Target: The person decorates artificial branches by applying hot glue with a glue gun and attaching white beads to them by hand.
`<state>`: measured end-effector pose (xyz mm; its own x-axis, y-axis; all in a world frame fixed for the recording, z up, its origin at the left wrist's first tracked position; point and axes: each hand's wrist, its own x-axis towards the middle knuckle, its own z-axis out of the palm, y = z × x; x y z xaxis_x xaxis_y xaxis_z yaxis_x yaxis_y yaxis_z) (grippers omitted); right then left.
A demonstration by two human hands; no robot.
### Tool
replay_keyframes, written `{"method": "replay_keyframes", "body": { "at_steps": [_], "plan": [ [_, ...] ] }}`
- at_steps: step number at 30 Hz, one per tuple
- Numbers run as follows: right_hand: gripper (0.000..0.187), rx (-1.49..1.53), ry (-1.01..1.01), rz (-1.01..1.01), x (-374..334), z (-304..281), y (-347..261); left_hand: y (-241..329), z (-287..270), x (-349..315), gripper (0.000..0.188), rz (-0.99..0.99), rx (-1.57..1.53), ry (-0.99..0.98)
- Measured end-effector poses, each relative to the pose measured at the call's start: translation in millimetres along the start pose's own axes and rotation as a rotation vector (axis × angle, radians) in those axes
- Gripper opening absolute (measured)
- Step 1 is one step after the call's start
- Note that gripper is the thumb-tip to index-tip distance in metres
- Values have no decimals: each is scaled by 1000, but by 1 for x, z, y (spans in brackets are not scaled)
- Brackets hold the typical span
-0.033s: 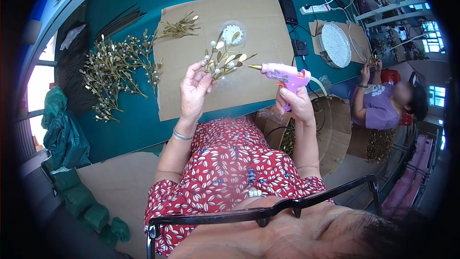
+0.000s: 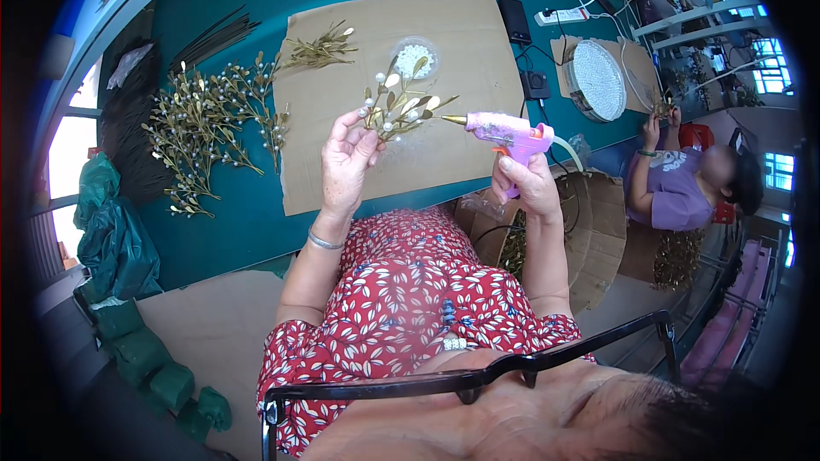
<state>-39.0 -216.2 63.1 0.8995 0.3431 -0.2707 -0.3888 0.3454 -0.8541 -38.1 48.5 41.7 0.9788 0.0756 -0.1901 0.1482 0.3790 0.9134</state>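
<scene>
Above the cardboard sheet [image 2: 470, 26] on the green counter [image 2: 188, 239], the left hand [image 2: 348, 149] pinches a leafy sprig [image 2: 401, 111] with white berries [image 2: 392, 80] by its near left end. The right hand [image 2: 530, 179] is wrapped round the handle of a pink glue gun [image 2: 504, 128], whose nozzle [image 2: 455, 119] points left, just beside the sprig's right side (touching or not, I cannot tell). The sprig should be light and springy, its berries easily knocked loose, so the stem seems the best hold; the gun, probably stiffer and heavier, suits a handle grip clear of the nozzle.

A craft workshop: glue gun [image 2: 504, 128] held near the cardboard sheet [image 2: 474, 43], leafy sprays [image 2: 201, 111] left of it, bead tray [image 2: 573, 90] right.
</scene>
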Motion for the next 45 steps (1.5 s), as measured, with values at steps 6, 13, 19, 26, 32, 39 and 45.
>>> {"method": "replay_keyframes", "body": {
  "at_steps": [6, 13, 19, 26, 32, 39, 45],
  "plan": [
    [18, 3, -4, 10, 0, 2, 0, 0, -1, 0, 31, 3, -2, 4],
    [18, 38, 1, -16, 1, 2, 1, -3, -4, 1, 31, 6, 23, -5],
    [17, 42, 0, -7, 0, 3, 1, 0, -2, 1, 32, 5, 29, -8],
    [15, 20, 4, 12, 1, 2, 0, -2, -3, 1, 32, 11, 0, 4],
    [12, 17, 10, 13, 0, 1, 0, 0, -1, 0, 31, -8, 5, 7],
    [14, 2, -29, 18, 2, 1, -3, 0, -1, 0, 32, -9, -18, -1],
    [19, -7, -30, -7, 2, 1, -3, -3, -3, 1, 32, 1, -39, -2]
  ]
}}
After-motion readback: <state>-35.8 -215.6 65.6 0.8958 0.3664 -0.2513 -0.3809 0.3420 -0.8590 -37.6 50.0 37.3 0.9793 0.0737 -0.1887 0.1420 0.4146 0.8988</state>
